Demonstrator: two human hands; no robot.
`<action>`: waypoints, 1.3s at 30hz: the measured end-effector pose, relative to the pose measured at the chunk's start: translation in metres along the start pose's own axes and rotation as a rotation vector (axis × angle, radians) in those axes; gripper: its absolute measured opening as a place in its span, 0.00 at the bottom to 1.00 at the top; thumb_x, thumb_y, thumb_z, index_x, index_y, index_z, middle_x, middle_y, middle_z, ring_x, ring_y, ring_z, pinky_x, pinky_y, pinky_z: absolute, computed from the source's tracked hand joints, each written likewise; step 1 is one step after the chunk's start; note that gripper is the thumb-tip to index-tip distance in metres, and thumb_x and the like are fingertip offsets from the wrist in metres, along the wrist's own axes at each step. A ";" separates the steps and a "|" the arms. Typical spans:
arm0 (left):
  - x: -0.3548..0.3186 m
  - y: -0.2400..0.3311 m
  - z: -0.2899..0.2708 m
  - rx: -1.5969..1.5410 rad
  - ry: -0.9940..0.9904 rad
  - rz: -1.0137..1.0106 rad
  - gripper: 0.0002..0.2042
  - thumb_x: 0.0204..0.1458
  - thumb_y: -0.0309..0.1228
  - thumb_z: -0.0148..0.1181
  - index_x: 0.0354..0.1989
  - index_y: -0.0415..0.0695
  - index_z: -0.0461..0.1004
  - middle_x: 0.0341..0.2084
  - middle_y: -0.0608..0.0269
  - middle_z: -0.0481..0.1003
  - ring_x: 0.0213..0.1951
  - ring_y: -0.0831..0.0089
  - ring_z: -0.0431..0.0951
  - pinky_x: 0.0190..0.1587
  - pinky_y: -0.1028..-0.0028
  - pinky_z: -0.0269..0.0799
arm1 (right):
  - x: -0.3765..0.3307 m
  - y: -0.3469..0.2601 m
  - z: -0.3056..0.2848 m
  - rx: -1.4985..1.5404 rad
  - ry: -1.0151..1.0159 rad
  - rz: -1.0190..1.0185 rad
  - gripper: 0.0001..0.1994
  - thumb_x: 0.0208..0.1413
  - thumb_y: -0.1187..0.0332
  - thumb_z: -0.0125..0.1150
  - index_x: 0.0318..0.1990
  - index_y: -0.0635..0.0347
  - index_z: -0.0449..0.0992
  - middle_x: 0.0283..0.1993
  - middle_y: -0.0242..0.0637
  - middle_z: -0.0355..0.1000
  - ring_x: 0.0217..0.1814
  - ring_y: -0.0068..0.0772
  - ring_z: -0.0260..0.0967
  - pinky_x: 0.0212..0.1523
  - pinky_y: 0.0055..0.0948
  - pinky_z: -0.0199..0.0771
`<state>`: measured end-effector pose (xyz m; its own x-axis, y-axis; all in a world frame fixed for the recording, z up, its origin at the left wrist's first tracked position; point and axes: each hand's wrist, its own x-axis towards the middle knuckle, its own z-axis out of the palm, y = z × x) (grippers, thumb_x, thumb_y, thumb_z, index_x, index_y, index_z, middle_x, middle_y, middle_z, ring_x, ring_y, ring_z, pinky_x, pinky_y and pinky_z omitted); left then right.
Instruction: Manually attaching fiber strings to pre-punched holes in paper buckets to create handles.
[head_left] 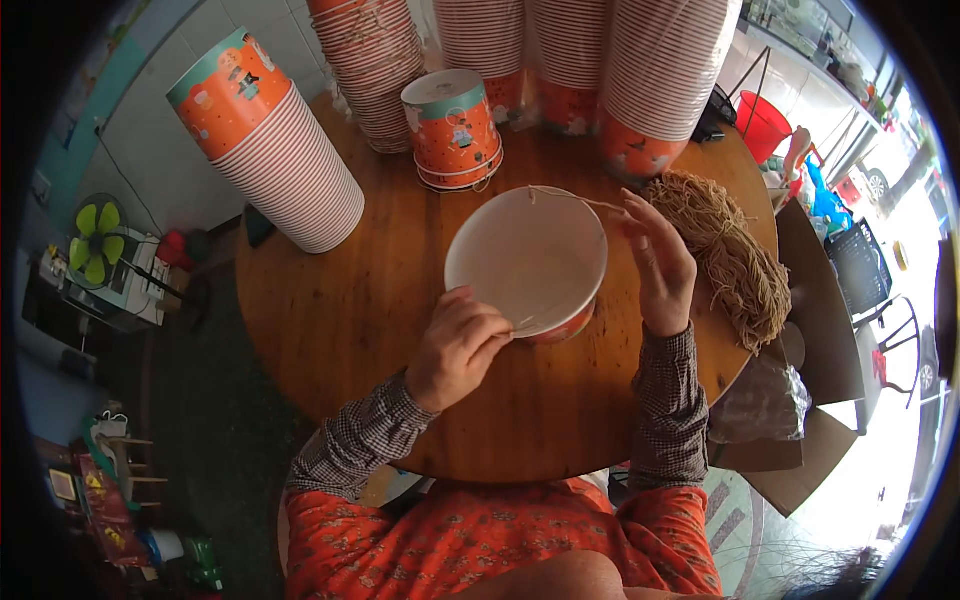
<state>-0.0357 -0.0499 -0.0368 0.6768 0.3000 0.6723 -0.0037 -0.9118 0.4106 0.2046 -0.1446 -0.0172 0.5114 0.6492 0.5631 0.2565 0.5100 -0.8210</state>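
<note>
A round brown wooden table [330,350] fills the middle of the scene. Just off its right side is an open cardboard box [825,440]. Along the table's far side stand several tall stacks of nested paper tubs [672,60], orange with pale rims; the ones at the far right are in clear plastic. At the far left stands another tall stack [285,165], upside down, its top tub orange and teal. A thick, loose bundle of tan string [722,250] lies at the right. Just beyond the center, near the far stacks, a short group of upside-down tubs [455,135] sits on the table.

In front of the person, at the center, is a single tub [527,265], its open white mouth tipped toward the viewer. The left hand [460,345] has its fingers bunched, pinching at the tub's near-left rim. The right hand [655,260] is raised just right of the tub, pinching a thin tan string [575,197] that runs to the far rim.
</note>
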 end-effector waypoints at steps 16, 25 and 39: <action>-0.006 -0.021 -0.008 -0.166 0.163 -0.065 0.09 0.44 0.22 0.67 0.31 0.46 0.73 0.29 0.69 0.76 0.35 0.70 0.77 0.57 0.59 0.64 | -0.006 -0.014 0.022 -0.629 -0.213 -0.379 0.16 0.57 0.72 0.50 0.52 0.63 0.74 0.52 0.42 0.75 0.63 0.45 0.63 0.69 0.48 0.43; -0.027 -0.056 -0.001 -0.717 0.531 -0.460 0.05 0.50 0.23 0.64 0.32 0.43 0.72 0.29 0.64 0.75 0.33 0.69 0.77 0.57 0.64 0.64 | -0.018 0.032 0.045 -0.408 0.029 -0.033 0.17 0.64 0.68 0.49 0.56 0.71 0.68 0.57 0.46 0.68 0.62 0.37 0.64 0.61 0.37 0.64; -0.014 -0.051 -0.035 0.108 0.462 -0.140 0.18 0.46 0.21 0.63 0.48 0.46 0.74 0.48 0.57 0.72 0.52 0.58 0.70 0.56 0.61 0.64 | -0.024 0.073 0.066 0.213 0.102 0.438 0.07 0.61 0.68 0.56 0.44 0.56 0.69 0.44 0.33 0.73 0.45 0.28 0.74 0.33 0.24 0.75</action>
<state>-0.0708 0.0024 -0.0455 0.2679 0.4927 0.8280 0.1573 -0.8702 0.4669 0.1569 -0.0860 -0.0842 0.6141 0.7750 0.1489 -0.1679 0.3127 -0.9349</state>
